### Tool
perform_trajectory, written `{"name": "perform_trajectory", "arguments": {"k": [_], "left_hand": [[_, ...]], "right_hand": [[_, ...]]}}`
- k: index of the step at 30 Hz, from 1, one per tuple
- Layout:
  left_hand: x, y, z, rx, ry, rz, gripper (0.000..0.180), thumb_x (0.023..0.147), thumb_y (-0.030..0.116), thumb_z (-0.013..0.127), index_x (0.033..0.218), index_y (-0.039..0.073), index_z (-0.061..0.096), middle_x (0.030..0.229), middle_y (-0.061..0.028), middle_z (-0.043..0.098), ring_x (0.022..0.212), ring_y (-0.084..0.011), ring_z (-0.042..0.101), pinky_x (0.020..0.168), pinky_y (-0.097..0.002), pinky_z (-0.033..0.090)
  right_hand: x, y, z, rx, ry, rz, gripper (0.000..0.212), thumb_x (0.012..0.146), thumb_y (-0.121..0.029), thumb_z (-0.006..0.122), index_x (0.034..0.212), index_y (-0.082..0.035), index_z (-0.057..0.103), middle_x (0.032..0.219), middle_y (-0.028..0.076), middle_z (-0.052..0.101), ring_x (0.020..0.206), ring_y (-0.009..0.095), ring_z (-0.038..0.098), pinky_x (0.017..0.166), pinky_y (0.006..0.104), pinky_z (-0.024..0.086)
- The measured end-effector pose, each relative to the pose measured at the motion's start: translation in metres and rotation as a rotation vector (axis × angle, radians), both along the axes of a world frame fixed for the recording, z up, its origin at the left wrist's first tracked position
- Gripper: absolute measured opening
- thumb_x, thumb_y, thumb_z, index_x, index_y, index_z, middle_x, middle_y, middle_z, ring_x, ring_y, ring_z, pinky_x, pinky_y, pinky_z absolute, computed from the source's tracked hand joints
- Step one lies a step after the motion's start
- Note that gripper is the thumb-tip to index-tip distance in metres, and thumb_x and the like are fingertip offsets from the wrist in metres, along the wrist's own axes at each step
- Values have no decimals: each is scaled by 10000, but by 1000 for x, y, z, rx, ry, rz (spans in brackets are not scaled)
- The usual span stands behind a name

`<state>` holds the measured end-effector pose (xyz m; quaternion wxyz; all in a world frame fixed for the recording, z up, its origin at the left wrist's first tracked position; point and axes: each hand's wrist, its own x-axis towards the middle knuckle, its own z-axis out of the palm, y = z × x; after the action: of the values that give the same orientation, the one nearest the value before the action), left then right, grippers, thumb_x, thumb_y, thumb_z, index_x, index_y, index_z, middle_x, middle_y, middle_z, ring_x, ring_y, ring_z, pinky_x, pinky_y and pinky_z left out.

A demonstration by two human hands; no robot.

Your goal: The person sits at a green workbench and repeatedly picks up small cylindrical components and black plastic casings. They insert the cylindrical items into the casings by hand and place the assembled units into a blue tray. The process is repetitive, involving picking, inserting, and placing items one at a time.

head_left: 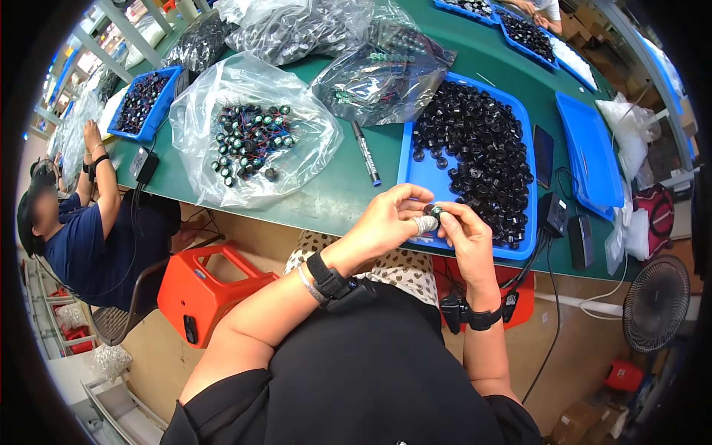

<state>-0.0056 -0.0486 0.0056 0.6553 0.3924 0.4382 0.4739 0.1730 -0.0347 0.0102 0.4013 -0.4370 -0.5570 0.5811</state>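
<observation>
My left hand (382, 222) and my right hand (470, 236) meet over the near edge of a blue tray (428, 175). Between their fingertips is a small dark round part (436, 211) with a pale greenish face, pinched from both sides. Pale wrapping (425, 225) covers a fingertip of the left hand. Black round caps (482, 141) are heaped in the tray, mostly toward its far and right sides. To the left, small round parts with thin red and blue wires (252, 137) lie on an opened clear plastic bag (191, 111).
A marker (366, 153) lies left of the tray; a phone (544, 154) lies right of it. Stacked blue trays (586, 141) and black boxes with cables (553, 213) stand farther right. Filled bags (382, 74) sit behind. A co-worker (96, 222) sits at left beside a red stool (194, 297).
</observation>
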Motion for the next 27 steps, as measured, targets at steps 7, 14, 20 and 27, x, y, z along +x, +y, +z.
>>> {"name": "perform_trajectory", "arguments": {"k": [7, 14, 20, 27], "left_hand": [[-10, -1, 6, -37, 77, -45, 335, 868, 5, 650, 1184, -36, 549, 990, -55, 610, 943, -115, 607, 839, -246, 505], [-10, 11, 5, -25, -13, -31, 317, 872, -9, 637, 1172, -32, 538, 991, -55, 609, 915, -101, 599, 816, -243, 512], [-10, 37, 11, -68, 27, -118, 349, 866, 5, 649, 1199, -39, 554, 1001, -69, 643, 933, -104, 610, 862, -264, 509], [-10, 72, 10, -218, -82, -156, 357, 859, 12, 657, 1206, -10, 574, 1027, -49, 653, 949, -83, 611, 865, -236, 492]], "right_hand": [[-2, 4, 5, -79, 86, -18, 119, 915, -75, 624, 1018, -20, 603, 875, 2, 603, 720, 49, 505, 654, 183, 424], [-5, 18, 11, -31, -18, 29, 115, 905, -76, 635, 997, -13, 608, 869, -11, 592, 730, 47, 501, 657, 192, 426], [1, 42, 12, -21, -172, 19, 108, 899, -77, 646, 959, 8, 616, 765, -30, 580, 674, 19, 482, 587, 181, 389], [-1, 66, 13, -188, -195, -56, 105, 913, -84, 631, 950, 10, 602, 709, -30, 550, 632, 23, 466, 568, 183, 391]]}}
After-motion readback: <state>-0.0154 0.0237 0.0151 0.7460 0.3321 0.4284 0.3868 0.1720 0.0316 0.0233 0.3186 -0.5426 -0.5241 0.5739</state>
